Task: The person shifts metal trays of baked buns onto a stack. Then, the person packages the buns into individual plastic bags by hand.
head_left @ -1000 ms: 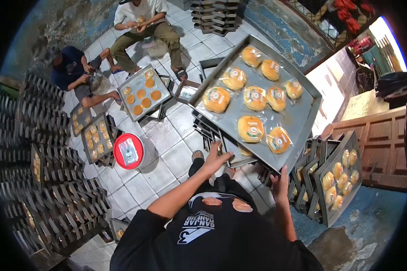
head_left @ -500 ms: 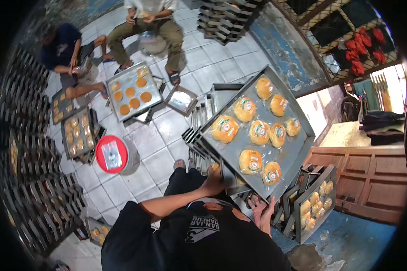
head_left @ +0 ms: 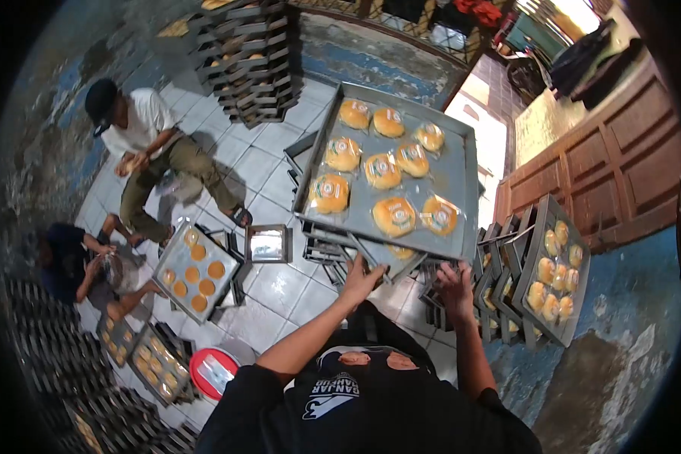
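Note:
A grey metal baking tray [head_left: 446, 200] lies on top of a stack of trays in front of me, bearing several round buns [head_left: 382, 171] in clear printed wrappers. A lower tray [head_left: 367, 248] sticks out askew beneath its front edge, with part of a wrapped bun [head_left: 399, 251] showing. My left hand [head_left: 362, 283] is closed on the rim of this lower tray. At the upper tray's near right corner, my right hand [head_left: 455, 289] has its fingers bent against the edge; some fingertips are hard to make out.
On the right stands another tray stack [head_left: 556, 280] with buns, beside a wooden door [head_left: 590, 166]. Two people sit at the left near a tray of flat round cakes [head_left: 197, 268]. A red-lidded bucket [head_left: 213, 372] and more stacked trays [head_left: 250, 64] stand on the tiled floor.
The view has turned to the right. The upper tray sits straighter over the stack, and my right hand has gone from an open palm under its corner to bent fingers at the edge.

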Available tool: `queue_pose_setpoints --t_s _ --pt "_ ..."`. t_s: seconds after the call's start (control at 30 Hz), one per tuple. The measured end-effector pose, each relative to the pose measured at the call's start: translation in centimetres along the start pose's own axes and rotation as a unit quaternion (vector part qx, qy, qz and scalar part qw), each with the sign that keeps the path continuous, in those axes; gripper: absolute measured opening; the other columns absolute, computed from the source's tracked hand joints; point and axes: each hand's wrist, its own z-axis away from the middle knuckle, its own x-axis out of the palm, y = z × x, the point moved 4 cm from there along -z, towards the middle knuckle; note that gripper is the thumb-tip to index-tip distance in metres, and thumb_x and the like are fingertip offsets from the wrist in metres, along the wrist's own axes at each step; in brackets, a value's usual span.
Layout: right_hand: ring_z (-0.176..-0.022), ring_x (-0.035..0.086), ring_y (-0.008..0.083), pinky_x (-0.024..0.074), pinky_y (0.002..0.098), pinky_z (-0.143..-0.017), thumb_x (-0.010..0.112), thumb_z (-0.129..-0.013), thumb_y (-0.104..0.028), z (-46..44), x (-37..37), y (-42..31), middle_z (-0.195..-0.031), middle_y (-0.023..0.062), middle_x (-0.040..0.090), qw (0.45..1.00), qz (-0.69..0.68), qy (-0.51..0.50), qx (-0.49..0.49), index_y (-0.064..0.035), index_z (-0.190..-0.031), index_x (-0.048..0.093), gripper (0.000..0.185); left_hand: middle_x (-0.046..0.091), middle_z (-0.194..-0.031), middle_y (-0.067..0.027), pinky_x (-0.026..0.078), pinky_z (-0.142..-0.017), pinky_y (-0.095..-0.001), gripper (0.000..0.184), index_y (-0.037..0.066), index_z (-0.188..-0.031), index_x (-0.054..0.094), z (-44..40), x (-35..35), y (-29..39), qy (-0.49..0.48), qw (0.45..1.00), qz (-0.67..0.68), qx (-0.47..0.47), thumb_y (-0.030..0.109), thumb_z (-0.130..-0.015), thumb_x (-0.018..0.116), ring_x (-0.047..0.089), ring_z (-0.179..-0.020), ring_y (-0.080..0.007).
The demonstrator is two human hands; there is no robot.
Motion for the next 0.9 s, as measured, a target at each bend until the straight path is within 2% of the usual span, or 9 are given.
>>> queue_pose_setpoints --t_s 0.03,0.13,0.23,0.4,0.57,0.6,0.73,0.77,0.9 --pt "-0.123 0.048 0.0268 0.0348 0.0485 -0.104 0.041 -0.093 -0.065 -0.8 -0.2 0.3 -0.144 0.0185 0.041 1.0 0.01 -0.017 -0.008 -0.0164 -0.154 0.007 0.085 0.027 -0.146 -0.0348 0.026 -0.113 -0.0388 0.097 -0.003 -0.147 0.024 -2.2 -0.2 0.0 -0.006 1.0 0.028 -0.008 0.055 -0.08 0.066 0.027 -0.139 -0.0422" --pt "-0.116 0.055 0.0279 0.0445 0.0455 -0.096 0.051 -0.094 -0.055 -3.7 -1.8 2.7 -0.133 0.0167 0.053 0.999 0.036 0.028 0.01 -0.0109 -0.147 0.027 0.073 0.048 -0.135 -0.0273 0.038 -0.103 -0.0352 0.093 -0.002 -0.146 0.029 -6.7 -2.2 2.4 -0.015 0.998 0.057 -0.005 0.056 -0.082 0.066 0.048 -0.125 -0.0318" --pt "-0.109 0.059 0.0272 0.0485 0.0431 -0.091 0.055 -0.095 -0.045 -6.4 -3.4 5.8 -0.125 0.016 0.058 0.995 0.063 0.047 0.067 -0.0072 -0.138 0.039 0.06 0.055 -0.128 -0.0251 0.043 -0.098 -0.0349 0.08 0.002 -0.142 0.038 -10.1 -4.9 1.9 -0.011 0.999 -0.006 0.032 0.049 -0.084 0.067 0.053 -0.119 -0.0302" --pt "-0.104 0.061 0.0245 0.0497 0.0387 -0.087 0.055 -0.096 -0.04 -10.4 -5.8 11.9 -0.12 0.0123 0.061 0.982 0.099 0.062 0.149 -0.0047 -0.13 0.047 0.05 0.048 -0.139 -0.0193 0.042 -0.097 -0.0335 0.07 -0.001 -0.139 0.041 -15.2 -9.4 -7.3 0.007 0.999 -0.052 -0.014 0.039 -0.088 0.066 0.052 -0.12 -0.0254" --pt "-0.095 0.064 0.0215 0.053 0.0361 -0.079 0.056 -0.095 -0.039 -17.2 -7.0 17.2 -0.111 0.0099 0.064 0.969 0.106 0.064 0.216 -0.0057 -0.125 0.052 0.045 0.062 -0.111 -0.0093 0.046 -0.074 -0.0313 0.048 0.004 -0.122 0.058 -19.0 -14.4 -10.6 0.008 0.988 0.001 -0.156 0.037 -0.089 0.065 0.056 -0.09 -0.0164" --pt "-0.094 0.064 0.0213 0.0532 0.0362 -0.078 0.057 -0.095 -0.039 -19.1 -6.8 17.7 -0.11 0.0098 0.065 0.965 0.104 0.066 0.233 -0.0057 -0.125 0.052 0.045 0.062 -0.099 -0.0039 0.045 -0.068 -0.0308 0.039 0.006 -0.115 0.061 -20.3 -15.2 -9.9 0.026 0.991 0.025 -0.128 0.034 -0.09 0.065 0.053 -0.084 -0.0128" --pt "-0.086 0.064 0.0197 0.0533 0.0352 -0.073 0.06 -0.092 -0.04 -28.7 -5.8 17.2 -0.103 0.0074 0.065 0.951 0.163 0.05 0.259 -0.0052 -0.124 0.054 0.047 0.062 -0.098 -0.0016 0.045 -0.075 -0.0318 0.037 0.009 -0.115 0.062 -29.3 -18.4 -4.8 0.062 0.991 0.044 -0.113 0.035 -0.09 0.065 0.056 -0.09 -0.0131" --pt "-0.074 0.063 0.0157 0.0513 0.0329 -0.068 0.06 -0.091 -0.034 -31.3 -5.5 16.9 -0.089 0.0034 0.064 0.95 0.155 0.048 0.266 -0.0075 -0.12 0.057 0.039 0.063 -0.099 -0.0015 0.046 -0.076 -0.0322 0.037 0.009 -0.115 0.062 -31.7 -18.9 -2.9 0.064 0.991 0.052 -0.105 0.036 -0.09 0.065 0.057 -0.092 -0.0137" --pt "-0.078 0.062 0.0153 0.051 0.0347 -0.069 0.062 -0.091 -0.035 -42.2 -5.1 14.5 -0.092 0.004 0.064 0.931 0.205 0.067 0.296 -0.007 -0.117 0.058 0.039 0.063 -0.115 -0.0064 0.048 -0.087 -0.0384 0.037 0.01 -0.119 0.06 -42.9 -19.0 2.8 0.06 0.991 0.062 -0.107 0.035 -0.091 0.064 0.06 -0.108 -0.021"
